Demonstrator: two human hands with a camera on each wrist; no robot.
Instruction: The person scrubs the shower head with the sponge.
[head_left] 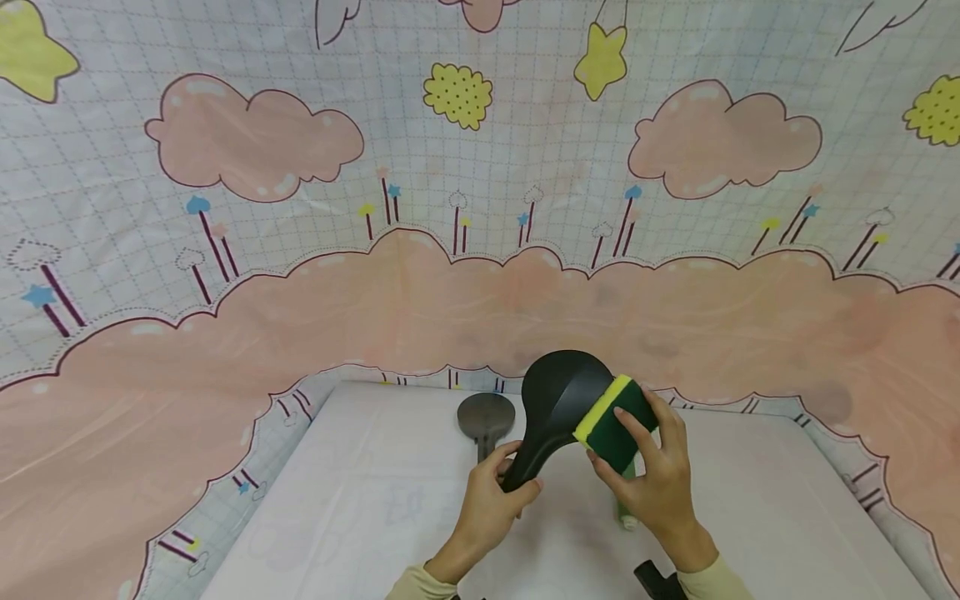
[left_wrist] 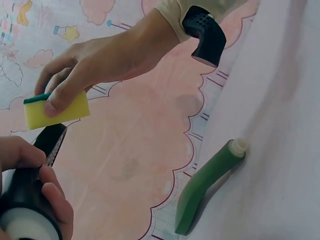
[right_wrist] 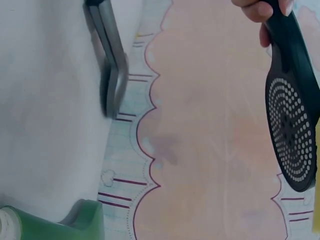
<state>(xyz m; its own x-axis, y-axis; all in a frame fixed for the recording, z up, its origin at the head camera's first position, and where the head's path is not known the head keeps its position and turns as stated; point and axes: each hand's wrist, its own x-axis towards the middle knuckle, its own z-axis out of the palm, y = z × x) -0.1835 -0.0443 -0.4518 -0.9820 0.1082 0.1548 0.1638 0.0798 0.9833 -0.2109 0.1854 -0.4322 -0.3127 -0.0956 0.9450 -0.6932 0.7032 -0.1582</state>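
Note:
My left hand [head_left: 487, 504] grips the handle of a black shower head [head_left: 562, 392], held up above the table with its smooth back toward the head camera. Its dotted spray face [right_wrist: 290, 130] appears in the right wrist view. In my right hand [head_left: 663, 483] is a sponge [head_left: 622, 425], yellow with a green scouring side, pinched between thumb and fingers. The sponge's yellow side lies against the back of the shower head near its rim. In the left wrist view, a pale round end [left_wrist: 27, 225] of the handle sticks out below my left hand.
A grey shower head [head_left: 486, 414] lies on the white table [head_left: 337, 500], behind my left hand. Beneath my right hand lies a green handle-like piece [left_wrist: 205, 190] with a whitish end. A patterned cloth [head_left: 480, 317] with clouds and stars rises behind the table.

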